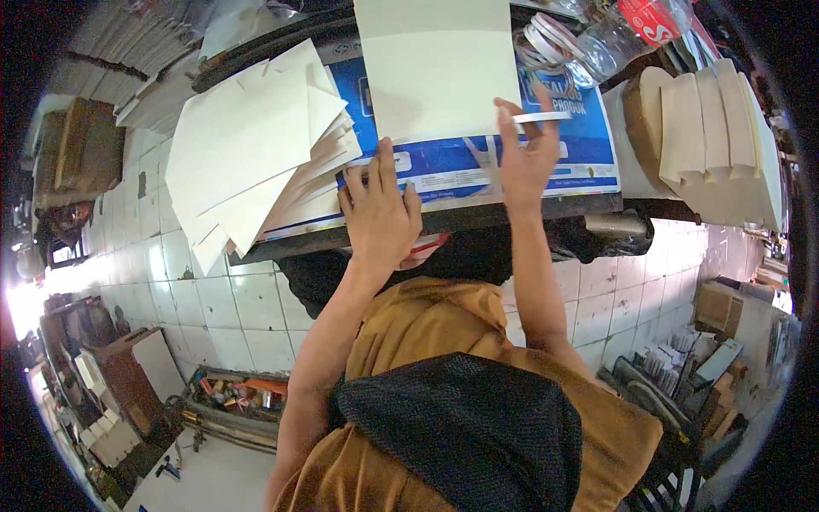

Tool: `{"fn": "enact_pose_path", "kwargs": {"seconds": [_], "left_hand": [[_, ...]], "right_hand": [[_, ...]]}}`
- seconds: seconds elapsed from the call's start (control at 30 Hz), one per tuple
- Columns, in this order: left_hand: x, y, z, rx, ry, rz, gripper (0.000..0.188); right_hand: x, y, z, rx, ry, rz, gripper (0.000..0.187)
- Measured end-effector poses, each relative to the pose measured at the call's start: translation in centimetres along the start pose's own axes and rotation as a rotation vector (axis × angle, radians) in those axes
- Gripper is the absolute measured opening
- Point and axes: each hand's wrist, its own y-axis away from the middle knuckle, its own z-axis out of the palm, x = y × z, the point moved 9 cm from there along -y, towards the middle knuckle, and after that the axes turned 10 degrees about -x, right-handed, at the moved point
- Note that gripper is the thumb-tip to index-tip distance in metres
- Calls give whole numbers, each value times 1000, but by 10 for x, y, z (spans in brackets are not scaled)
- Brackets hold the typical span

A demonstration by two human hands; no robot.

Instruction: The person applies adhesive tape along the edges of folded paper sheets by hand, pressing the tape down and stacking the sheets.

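A cream sheet of paper (444, 81), creased across its upper part, lies on a blue and white printed sheet (452, 175) covering the work table. My left hand (380, 209) rests flat with fingers apart, its fingertips at the cream sheet's lower left corner. Over the lower right edge of that sheet is my right hand (529, 158), its fingers closed around a slim white stick (543, 117) that points right. Left of my left hand, a loose fanned pile of cream sheets (243, 145) overhangs the table's near edge.
A clear plastic bottle (627, 43) with a red label lies at the back right, beside rolls of tape (550, 38). Thick folded cream paper stacks (712, 128) stand at the right. Behind me, a bin of scraps (235, 394) sits near the tiled floor (247, 303).
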Motion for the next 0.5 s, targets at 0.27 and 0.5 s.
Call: {"fn": "enact_pose_path", "kwargs": {"seconds": [0.27,0.5], "left_hand": [[4,-1,2,-7,-83,26,71],[4,-3,3,-57,-118,-2,64]], "right_hand": [[17,-16,-53,-50,247,-62,32],[14,-18,-59,-35,634,-109,13]]}}
